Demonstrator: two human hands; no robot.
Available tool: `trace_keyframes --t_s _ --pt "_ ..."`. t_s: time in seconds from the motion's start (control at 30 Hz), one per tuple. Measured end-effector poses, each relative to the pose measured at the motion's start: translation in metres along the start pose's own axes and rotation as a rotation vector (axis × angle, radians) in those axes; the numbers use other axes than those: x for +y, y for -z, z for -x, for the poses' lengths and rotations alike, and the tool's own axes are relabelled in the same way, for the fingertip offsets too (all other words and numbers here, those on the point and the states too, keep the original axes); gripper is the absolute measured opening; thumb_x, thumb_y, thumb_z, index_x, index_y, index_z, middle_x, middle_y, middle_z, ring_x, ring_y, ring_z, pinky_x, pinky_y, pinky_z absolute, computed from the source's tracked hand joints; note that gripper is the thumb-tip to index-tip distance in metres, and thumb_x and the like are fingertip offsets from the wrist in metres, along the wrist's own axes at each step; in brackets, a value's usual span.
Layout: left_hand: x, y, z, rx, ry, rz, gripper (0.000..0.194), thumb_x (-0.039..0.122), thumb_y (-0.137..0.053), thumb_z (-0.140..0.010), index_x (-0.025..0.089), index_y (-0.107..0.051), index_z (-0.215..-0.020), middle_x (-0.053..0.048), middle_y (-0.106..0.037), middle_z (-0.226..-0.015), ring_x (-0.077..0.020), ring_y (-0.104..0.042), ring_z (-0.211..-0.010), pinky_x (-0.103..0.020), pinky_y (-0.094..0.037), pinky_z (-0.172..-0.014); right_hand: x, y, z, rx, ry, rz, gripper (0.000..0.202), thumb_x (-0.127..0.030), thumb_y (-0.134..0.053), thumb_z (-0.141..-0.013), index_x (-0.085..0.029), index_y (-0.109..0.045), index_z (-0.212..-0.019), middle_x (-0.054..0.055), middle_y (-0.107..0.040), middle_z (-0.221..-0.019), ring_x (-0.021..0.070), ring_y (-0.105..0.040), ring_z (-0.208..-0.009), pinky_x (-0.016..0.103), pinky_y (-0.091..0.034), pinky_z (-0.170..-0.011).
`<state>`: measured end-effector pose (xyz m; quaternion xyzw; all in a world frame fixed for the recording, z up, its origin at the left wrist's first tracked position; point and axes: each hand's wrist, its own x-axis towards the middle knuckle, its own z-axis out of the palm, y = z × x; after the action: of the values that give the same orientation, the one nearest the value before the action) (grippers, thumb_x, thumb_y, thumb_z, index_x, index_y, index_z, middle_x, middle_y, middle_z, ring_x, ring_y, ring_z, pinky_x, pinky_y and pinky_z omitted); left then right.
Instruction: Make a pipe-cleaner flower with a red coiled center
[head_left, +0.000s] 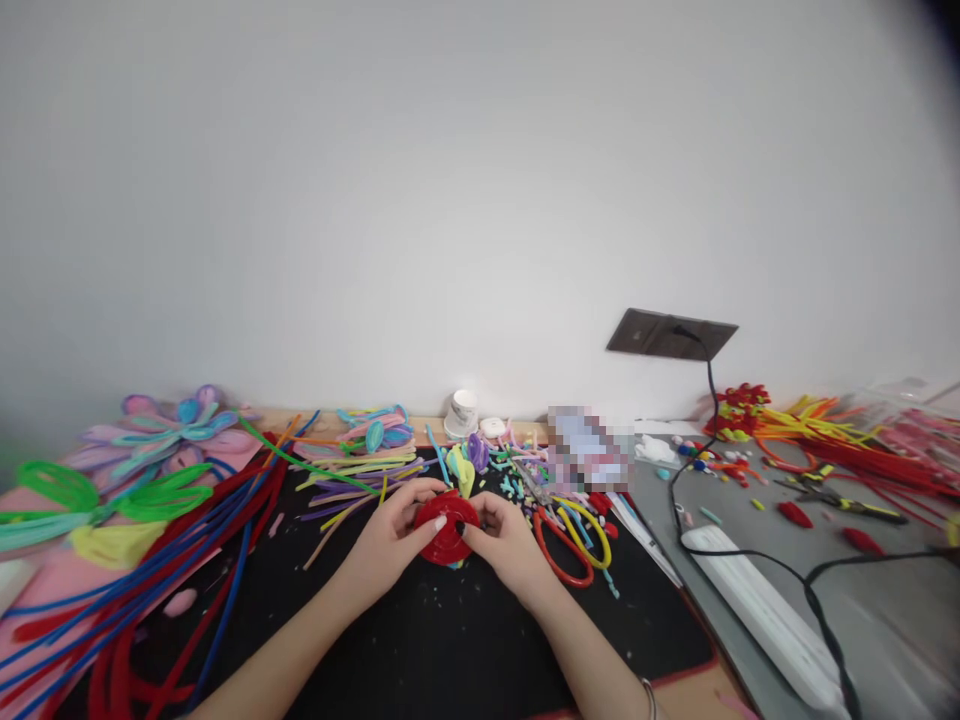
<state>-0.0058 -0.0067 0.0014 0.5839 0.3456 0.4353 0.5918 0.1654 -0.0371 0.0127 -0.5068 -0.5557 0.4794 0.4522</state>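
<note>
A round, coiled red piece (pixel 448 530) is held between both hands above the black mat (pixel 420 640). My left hand (pixel 401 530) grips its left side, with the thumb lying on the front. On the right side, my right hand (pixel 491 540) pinches it, thumb on the front too; a dark thumbnail shows. The other fingers are curled behind and partly hidden. Just behind the red piece stand a yellow petal shape (pixel 460 468) and a purple one (pixel 478 453).
Blue stems (pixel 217 515) and green loops (pixel 60 487) spread at left. Red-and-yellow-handled scissors (pixel 574 545) lie right of my hands. A white cup (pixel 462 412) stands by the wall. Pliers (pixel 840 495), a power strip (pixel 765 615) and black cable lie farther right.
</note>
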Motion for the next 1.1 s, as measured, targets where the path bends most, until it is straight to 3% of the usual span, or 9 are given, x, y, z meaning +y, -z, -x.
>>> trace_keyframes --t_s 0.3,0.77,0.93,1.1 --pt "0.0006 0.0001 0.001 0.019 -0.059 -0.127 0.024 0.026 -0.061 -0.079 0.021 -0.062 -0.103 -0.008 -0.067 -0.107 -0.0248 -0.062 -0.102 -0.037 -0.047 -0.091 -0.0012 0.0007 0.0008 0.007 0.023 0.026 0.009 -0.023 -0.06 -0.072 -0.018 -0.058 -0.079 0.0 -0.062 -0.074 0.0159 -0.058 -0.069 0.027 -0.047 -0.064" --pt "0.0002 -0.0009 0.0019 0.0 -0.036 -0.055 0.028 0.026 -0.065 -0.075 0.021 -0.063 -0.103 -0.009 -0.067 -0.107 -0.0256 -0.063 -0.102 -0.035 -0.051 -0.085 -0.003 -0.0002 0.0012 0.026 0.044 -0.012 0.009 -0.022 -0.06 -0.071 -0.019 -0.058 -0.08 0.0 -0.062 -0.075 0.0164 -0.059 -0.071 0.028 -0.048 -0.067" --pt "-0.0013 -0.0002 0.0006 0.052 -0.053 -0.132 0.024 0.029 -0.065 -0.075 0.021 -0.066 -0.098 -0.008 -0.07 -0.101 -0.0249 -0.065 -0.097 -0.035 -0.051 -0.086 -0.0042 -0.0001 0.0024 0.013 0.044 0.012 0.009 -0.02 -0.057 -0.072 -0.02 -0.059 -0.081 0.0 -0.063 -0.076 0.0164 -0.06 -0.071 0.028 -0.048 -0.067" --pt "0.001 0.0005 0.0021 0.063 -0.046 -0.178 0.028 0.031 -0.064 -0.077 0.023 -0.065 -0.103 -0.006 -0.072 -0.095 -0.0241 -0.068 -0.089 -0.033 -0.053 -0.077 -0.0037 -0.0003 0.0023 0.012 0.043 0.012 0.008 -0.02 -0.057 -0.072 -0.02 -0.058 -0.081 0.0 -0.063 -0.077 0.0168 -0.06 -0.072 0.029 -0.048 -0.068"
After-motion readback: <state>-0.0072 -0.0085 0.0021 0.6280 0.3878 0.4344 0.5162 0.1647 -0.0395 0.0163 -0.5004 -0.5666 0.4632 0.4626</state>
